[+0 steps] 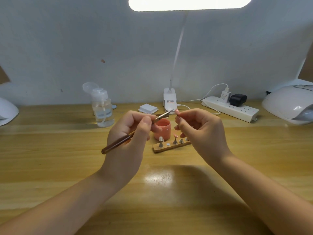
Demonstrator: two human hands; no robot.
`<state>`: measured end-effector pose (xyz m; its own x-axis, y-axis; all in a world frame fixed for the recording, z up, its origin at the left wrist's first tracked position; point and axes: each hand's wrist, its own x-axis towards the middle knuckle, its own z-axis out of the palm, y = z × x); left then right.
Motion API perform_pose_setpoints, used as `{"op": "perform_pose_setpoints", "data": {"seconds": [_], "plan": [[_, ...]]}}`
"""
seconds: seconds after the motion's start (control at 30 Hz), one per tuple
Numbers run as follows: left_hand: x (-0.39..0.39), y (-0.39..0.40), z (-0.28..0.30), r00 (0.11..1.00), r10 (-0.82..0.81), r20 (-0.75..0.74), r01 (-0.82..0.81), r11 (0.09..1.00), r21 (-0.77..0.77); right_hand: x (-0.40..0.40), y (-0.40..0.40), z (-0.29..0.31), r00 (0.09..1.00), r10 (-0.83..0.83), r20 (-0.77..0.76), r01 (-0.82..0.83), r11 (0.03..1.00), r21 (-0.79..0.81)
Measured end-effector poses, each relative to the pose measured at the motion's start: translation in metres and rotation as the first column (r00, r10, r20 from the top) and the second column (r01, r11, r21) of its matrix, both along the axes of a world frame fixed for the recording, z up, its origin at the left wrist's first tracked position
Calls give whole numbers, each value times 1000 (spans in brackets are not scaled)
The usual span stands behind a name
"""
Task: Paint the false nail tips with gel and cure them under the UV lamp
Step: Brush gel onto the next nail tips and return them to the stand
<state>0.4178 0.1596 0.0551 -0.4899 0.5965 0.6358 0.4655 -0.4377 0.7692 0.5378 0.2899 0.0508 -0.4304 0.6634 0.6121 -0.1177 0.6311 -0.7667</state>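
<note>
- Table (50, 167): fills the lower frame.
- UV lamp (289, 104): right edge, on the table.
- Left hand (127, 138): centre, fingers curled, gripping the brush (133, 133).
- Right hand (201, 133): centre right, pinching a nail tip (177, 111) at the brush's end.
- Gel pot (163, 128): between the hands.
- Holder (169, 146): just below the pot, bearing more tips.

At the back of the wooden worktop (50, 167) we see a clear pump bottle (102, 110), a stack of white pads (148, 108), a clip-on desk lamp (169, 101) and a white power strip (230, 108) holding a white charger (225, 95) and a black adapter (237, 99).
</note>
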Motion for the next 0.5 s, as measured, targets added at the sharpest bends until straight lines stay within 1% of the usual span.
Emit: {"op": "perform_pose_setpoints", "data": {"seconds": [0.1,0.2,0.3,0.37,0.5], "plan": [[1,1,1,999,-26,-28,25,999,-26,0,0,0,1000,-12,13,12,1000,24],[-1,1,-1,999,-49,-2,49,998,-28,0,0,-1,999,-26,19,25,999,35],[-2,0,-1,1000,-20,-10,19,1000,-4,0,1,-1,999,-36,23,35,999,37],[-1,1,1,1000,-4,-31,4,1000,-15,0,1,-1,999,-43,30,41,998,52],[-1,0,0,999,-35,-37,33,998,-54,1,1,0,998,-58,38,55,996,72]]}}
